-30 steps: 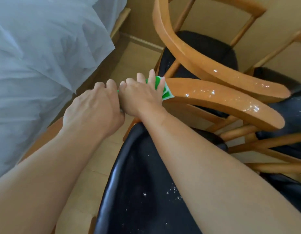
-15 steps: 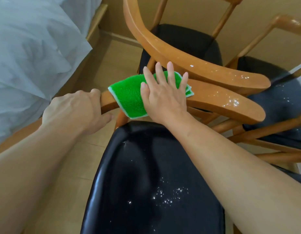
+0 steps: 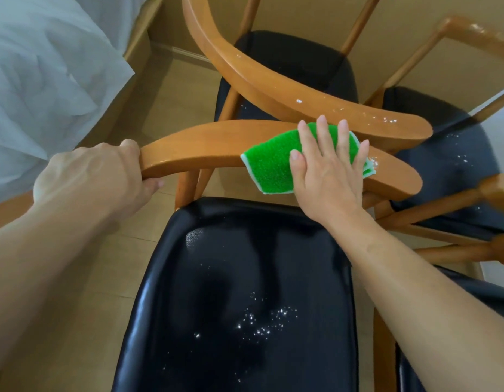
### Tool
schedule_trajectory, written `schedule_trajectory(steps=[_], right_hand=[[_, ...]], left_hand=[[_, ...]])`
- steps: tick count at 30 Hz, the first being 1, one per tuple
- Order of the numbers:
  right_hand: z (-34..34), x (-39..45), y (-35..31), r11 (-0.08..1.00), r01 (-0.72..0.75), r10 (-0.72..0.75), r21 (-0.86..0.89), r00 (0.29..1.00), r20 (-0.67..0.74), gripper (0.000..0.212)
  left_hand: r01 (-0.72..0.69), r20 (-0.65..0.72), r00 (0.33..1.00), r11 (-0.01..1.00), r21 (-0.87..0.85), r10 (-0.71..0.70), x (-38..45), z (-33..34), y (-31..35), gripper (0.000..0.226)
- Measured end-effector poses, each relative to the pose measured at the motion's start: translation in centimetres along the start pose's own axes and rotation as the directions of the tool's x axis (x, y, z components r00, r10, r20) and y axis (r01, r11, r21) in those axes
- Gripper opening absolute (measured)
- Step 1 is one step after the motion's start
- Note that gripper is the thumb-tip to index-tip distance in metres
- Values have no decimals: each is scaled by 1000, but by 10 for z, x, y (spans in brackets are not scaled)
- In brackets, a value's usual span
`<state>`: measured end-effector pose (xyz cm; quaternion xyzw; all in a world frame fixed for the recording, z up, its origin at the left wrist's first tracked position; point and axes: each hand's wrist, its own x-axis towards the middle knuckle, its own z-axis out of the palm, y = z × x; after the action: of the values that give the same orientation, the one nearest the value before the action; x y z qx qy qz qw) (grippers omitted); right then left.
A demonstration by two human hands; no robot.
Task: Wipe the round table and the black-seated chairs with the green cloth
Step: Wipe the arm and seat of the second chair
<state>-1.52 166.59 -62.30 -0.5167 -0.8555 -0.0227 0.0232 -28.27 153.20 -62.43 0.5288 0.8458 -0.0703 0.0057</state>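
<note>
- Curled round the left end of the nearest chair's curved wooden backrest point(image 3: 217, 145), the left hand point(image 3: 95, 176) has a firm grip: fingers over the top edge, thumb tucked under the lower edge.
- Right hand point(image 3: 327, 171) lies flat with straight, spread fingers, pressing the green cloth point(image 3: 267, 162) onto the same backrest, right of its middle.
- Green cloth is folded, nubbly, with a pale edge; its left part is bare and its lower corner hangs past the rail's near edge, while a little shows beyond the little finger.
- Right of the cloth the rail runs on to its rounded right end, with white specks just beside the cloth.
- Second chair's backrest point(image 3: 301, 91) crosses just behind the fingertips, touching or almost touching the near rail; it also carries white specks.
- Below the hands, the near glossy black seat point(image 3: 245, 292) bears scattered white specks.
- More black-seated chairs crowd the right side; a bed's white sheet point(image 3: 41, 80) lies left, with wooden floor point(image 3: 171, 89) between.
</note>
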Motion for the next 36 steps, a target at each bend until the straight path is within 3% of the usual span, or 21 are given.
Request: schedule_trajectory(steps=[6, 12, 17, 22, 25, 29, 31, 33, 36], right_hand=[[2, -10, 36, 992, -129, 129, -1, 992, -15, 57], [4, 0, 11, 952, -292, 295, 87, 955, -21, 57], [6, 14, -26, 969, -217, 218, 118, 976, 1, 67], [8, 11, -6, 976, -175, 176, 131, 984, 4, 63], [6, 0, 35, 931, -353, 354, 96, 935, 14, 60], [-3, -12, 83, 822, -564, 562, 81, 826, 46, 59], [-1, -7, 81, 781, -622, 620, 64, 783, 45, 61], [2, 3, 59, 795, -604, 603, 53, 797, 39, 65], [6, 18, 6, 896, -436, 438, 86, 899, -3, 71]], left_hand=[[-24, -88, 996, 999, -43, 20, -9, -9, 14, 49], [-123, -113, 988, 979, -164, 105, 19, -9, 77, 79], [-276, -154, 954, 954, -119, 257, 38, -11, 111, 93], [-267, -192, 953, 949, -168, 234, 40, -9, 112, 94], [-248, -186, 959, 953, -177, 215, 42, -13, 113, 89], [-275, -8, 961, 945, -179, 278, 61, -26, 107, 85], [-286, -10, 958, 945, -161, 288, 62, -27, 106, 83], [-290, -61, 957, 946, -145, 284, 59, -26, 108, 82], [-284, -74, 958, 947, -152, 276, 56, -26, 108, 79]])
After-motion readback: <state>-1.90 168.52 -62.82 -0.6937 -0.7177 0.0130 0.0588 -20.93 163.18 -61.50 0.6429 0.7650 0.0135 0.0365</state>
